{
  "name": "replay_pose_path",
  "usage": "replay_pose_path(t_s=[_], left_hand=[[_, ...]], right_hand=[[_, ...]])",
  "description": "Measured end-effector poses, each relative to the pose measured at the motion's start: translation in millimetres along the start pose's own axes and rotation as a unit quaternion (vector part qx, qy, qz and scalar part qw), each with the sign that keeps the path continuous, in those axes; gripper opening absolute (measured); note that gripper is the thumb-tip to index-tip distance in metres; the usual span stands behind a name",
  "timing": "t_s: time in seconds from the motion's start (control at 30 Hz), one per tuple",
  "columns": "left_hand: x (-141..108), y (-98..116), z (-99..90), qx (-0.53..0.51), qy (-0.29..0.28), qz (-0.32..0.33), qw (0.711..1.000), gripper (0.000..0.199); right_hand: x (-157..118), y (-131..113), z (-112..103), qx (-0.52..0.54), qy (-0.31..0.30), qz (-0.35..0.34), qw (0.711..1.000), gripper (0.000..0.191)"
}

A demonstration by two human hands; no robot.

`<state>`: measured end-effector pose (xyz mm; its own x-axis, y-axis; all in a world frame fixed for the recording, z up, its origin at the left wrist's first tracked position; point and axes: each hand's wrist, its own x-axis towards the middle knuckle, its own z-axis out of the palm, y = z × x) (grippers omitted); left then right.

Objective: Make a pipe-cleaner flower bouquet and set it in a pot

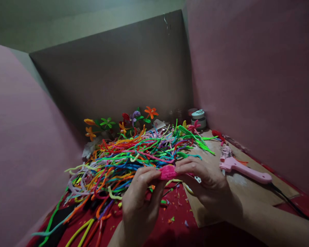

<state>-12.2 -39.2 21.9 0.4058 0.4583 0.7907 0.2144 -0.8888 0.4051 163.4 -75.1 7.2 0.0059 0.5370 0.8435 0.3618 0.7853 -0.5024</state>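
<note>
Pink fuzzy piece [168, 172]: left hand [141, 192] pinches one end, right hand [209, 183] other, probably steadying it between them. Pipe cleaners [144, 159] heaped beyond both, likely for easy reach; glue gun [242, 168] right of right hand, apart.

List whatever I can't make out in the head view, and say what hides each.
- Pink fuzzy piece, head view: its ends are covered by the fingers of the left hand and right hand.
- Small white item, head view: partly behind the right hand; too small to identify.
- Yellow stems, head view: lower ends cut off by the bottom edge.
</note>
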Motion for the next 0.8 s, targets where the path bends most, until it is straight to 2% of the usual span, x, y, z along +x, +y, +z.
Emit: replay_pose_path(t_s=[0.37,0.5,0.6,0.73,0.8], left_hand=[[0.0,1.4,0.5,-0.027,-0.001,-0.021,0.999,0.033],[-1.1,1.2,3.1,-0.043,-0.001,-0.06,0.997,0.031],[-3.0,1.8,6.5,-0.072,0.024,-0.092,0.993,0.034],[-2.6,4.5,9.8,-0.139,0.074,-0.098,0.983,0.043],[-0.8,6.1,9.0,-0.151,0.074,-0.12,0.978,0.041]], right_hand=[[3.7,-5.1,-1.8,-0.063,0.021,-0.04,0.997,0.02],[2.9,-5.3,-2.3,-0.065,0.013,-0.048,0.997,0.02],[2.3,-4.6,-3.0,-0.068,0.003,-0.04,0.997,0.018],[2.1,-3.9,-3.8,-0.079,-0.001,-0.042,0.996,0.017],[2.1,-3.7,-4.1,-0.083,-0.004,-0.04,0.996,0.017]])
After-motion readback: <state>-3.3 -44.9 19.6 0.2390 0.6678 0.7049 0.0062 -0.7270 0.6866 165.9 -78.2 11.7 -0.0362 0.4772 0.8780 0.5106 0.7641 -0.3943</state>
